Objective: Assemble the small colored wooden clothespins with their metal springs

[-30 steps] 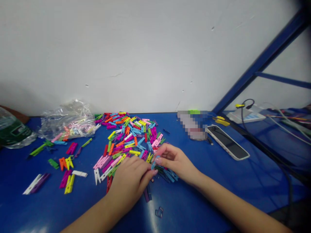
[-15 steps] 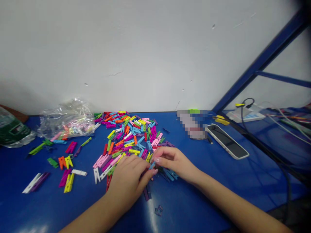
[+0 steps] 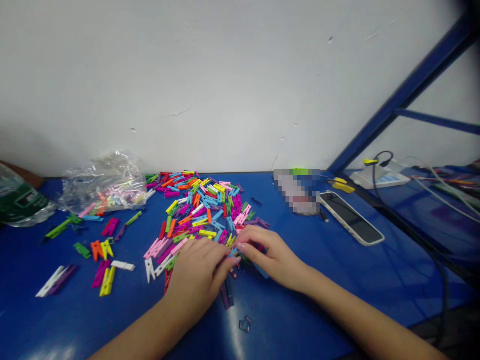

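A heap of small coloured clothespins (image 3: 202,212) lies on the blue table (image 3: 337,280). My left hand (image 3: 198,280) and my right hand (image 3: 272,255) meet at the heap's near edge, fingertips together. Both hands have curled fingers pinching at a small light-blue clothespin (image 3: 234,252) between them. Dark purple pins (image 3: 226,295) lie just under my left fingers. A small metal spring clip (image 3: 245,325) rests alone on the table nearer to me.
A clear plastic bag (image 3: 103,185) with more pins sits at the back left, beside a green bag (image 3: 18,202). Loose pins (image 3: 101,260) are scattered left. A phone (image 3: 352,218) lies right, with cables (image 3: 412,220) and a blue frame (image 3: 408,85) beyond.
Both hands have sunk slightly toward the table and closed in over the pins. The blue pin is lower and more hidden between the fingers.
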The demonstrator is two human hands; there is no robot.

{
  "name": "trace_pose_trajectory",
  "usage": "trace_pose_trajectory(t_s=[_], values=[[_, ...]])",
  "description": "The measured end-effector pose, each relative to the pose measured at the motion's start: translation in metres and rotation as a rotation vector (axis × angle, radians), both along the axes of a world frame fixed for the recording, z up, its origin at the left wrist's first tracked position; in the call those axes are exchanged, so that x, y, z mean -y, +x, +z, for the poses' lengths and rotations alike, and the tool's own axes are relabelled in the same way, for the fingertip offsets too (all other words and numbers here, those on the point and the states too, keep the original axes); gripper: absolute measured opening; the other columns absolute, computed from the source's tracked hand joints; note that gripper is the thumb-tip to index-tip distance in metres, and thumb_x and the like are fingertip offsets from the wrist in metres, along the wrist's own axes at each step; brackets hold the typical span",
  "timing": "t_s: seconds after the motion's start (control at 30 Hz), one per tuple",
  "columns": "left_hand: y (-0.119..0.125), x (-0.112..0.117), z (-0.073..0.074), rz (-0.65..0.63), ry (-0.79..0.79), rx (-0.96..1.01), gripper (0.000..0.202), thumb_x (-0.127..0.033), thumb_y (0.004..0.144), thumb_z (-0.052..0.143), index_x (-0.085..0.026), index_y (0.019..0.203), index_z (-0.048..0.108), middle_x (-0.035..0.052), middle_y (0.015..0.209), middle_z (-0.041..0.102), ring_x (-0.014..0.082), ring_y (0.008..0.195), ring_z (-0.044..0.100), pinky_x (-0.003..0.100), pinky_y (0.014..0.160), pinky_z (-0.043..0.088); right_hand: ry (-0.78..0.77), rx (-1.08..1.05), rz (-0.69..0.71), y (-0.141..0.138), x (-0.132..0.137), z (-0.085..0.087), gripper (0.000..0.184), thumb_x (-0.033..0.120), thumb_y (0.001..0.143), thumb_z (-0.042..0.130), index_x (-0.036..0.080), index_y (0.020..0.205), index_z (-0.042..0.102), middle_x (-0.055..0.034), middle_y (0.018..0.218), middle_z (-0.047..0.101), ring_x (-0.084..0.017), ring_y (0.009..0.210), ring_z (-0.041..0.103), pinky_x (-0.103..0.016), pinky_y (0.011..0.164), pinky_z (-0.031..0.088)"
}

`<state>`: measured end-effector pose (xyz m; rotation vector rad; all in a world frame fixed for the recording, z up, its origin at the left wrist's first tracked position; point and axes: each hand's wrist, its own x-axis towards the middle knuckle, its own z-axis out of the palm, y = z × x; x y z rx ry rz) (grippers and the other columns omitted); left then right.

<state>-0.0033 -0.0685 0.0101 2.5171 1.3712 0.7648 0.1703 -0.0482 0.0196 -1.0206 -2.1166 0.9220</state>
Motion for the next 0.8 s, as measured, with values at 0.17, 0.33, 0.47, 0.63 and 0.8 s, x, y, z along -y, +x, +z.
trace_pose_trajectory(t_s=[0.17,0.33,0.47,0.63,0.8], values=[[0.001,-0.001,0.001,0.025,-0.024,-0.006,0.022,-0.032,0.080,0.044,-0.019,0.071,0.058,0.0016,0.069,0.061,0.0159,0.067,0.053,0.028,0.060,0.036,0.237,0.133,0.031,0.002,0.001,0.000,0.014,0.024,0.083,0.041,0.016,0.082,0.053,-0.0041,0.078,0.056,-0.013,0.073,0.050,-0.025,0.068,0.040],[0.001,-0.001,0.001,0.033,-0.051,0.016,0.019,-0.033,0.079,0.046,-0.020,0.076,0.059,0.0015,0.071,0.061,0.0168,0.069,0.054,0.028,0.060,0.038,0.292,0.197,0.052,0.004,0.001,0.000,0.013,0.023,0.083,0.041,0.016,0.082,0.051,-0.0042,0.076,0.056,-0.014,0.072,0.050,-0.025,0.065,0.039],[0.000,-0.002,-0.002,0.034,-0.044,0.105,0.014,-0.030,0.077,0.050,-0.020,0.086,0.054,0.0018,0.078,0.060,0.0173,0.074,0.054,0.029,0.065,0.041,0.347,0.261,0.053,0.006,0.001,0.000,0.013,0.025,0.082,0.043,0.016,0.082,0.052,-0.0043,0.076,0.057,-0.014,0.072,0.051,-0.026,0.065,0.038],[0.000,-0.002,-0.008,0.022,-0.027,0.188,0.016,-0.021,0.075,0.053,-0.019,0.090,0.050,0.0034,0.085,0.059,0.0174,0.081,0.054,0.029,0.069,0.044,0.389,0.276,0.080,0.005,0.002,0.000,0.016,0.029,0.082,0.043,0.017,0.082,0.054,-0.0043,0.078,0.059,-0.014,0.073,0.052,-0.026,0.066,0.038],[0.000,-0.003,-0.010,0.040,-0.015,0.192,0.018,-0.020,0.074,0.053,-0.020,0.091,0.049,0.0029,0.082,0.059,0.0174,0.078,0.056,0.029,0.067,0.045,0.434,0.309,0.081,0.004,0.001,-0.001,0.015,0.027,0.083,0.043,0.017,0.083,0.055,-0.0038,0.078,0.060,-0.014,0.073,0.052,-0.026,0.067,0.038]])
